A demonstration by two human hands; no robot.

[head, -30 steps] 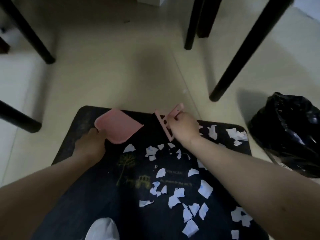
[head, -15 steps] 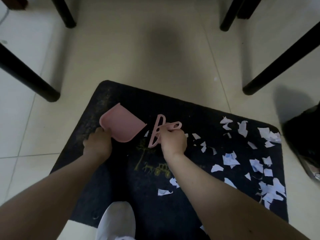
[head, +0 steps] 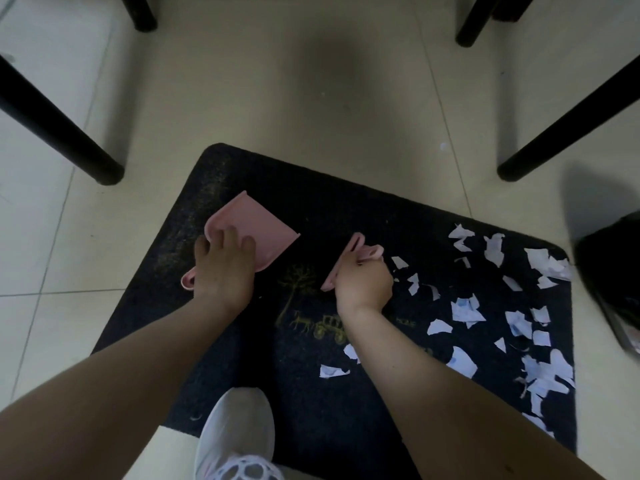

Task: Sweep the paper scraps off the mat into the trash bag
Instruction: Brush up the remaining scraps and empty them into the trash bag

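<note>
A black mat (head: 363, 209) with a yellow tree and carriage print lies on the tiled floor. Several white paper scraps (head: 465, 311) are scattered over its right half. My left hand (head: 225, 268) rests on a pink dustpan (head: 256, 230) at the mat's left side, fingers spread over the pan near its handle. My right hand (head: 363, 282) is shut on a small pink brush (head: 349, 254), held low on the mat just left of the nearest scraps. The black trash bag (head: 613, 278) sits on the floor beyond the mat's right edge, partly cut off.
Black furniture legs stand at the left (head: 62, 140), top left (head: 138, 12), top right (head: 474, 26) and right (head: 568, 116). My white shoe (head: 235, 434) rests on the mat's near edge. Pale floor tiles (head: 311, 98) surround the mat.
The view has swung left, so the scraps and bag now sit further right. My left hand has shifted from the dustpan's handle onto the pan. My right hand has brought the brush down toward the mat.
</note>
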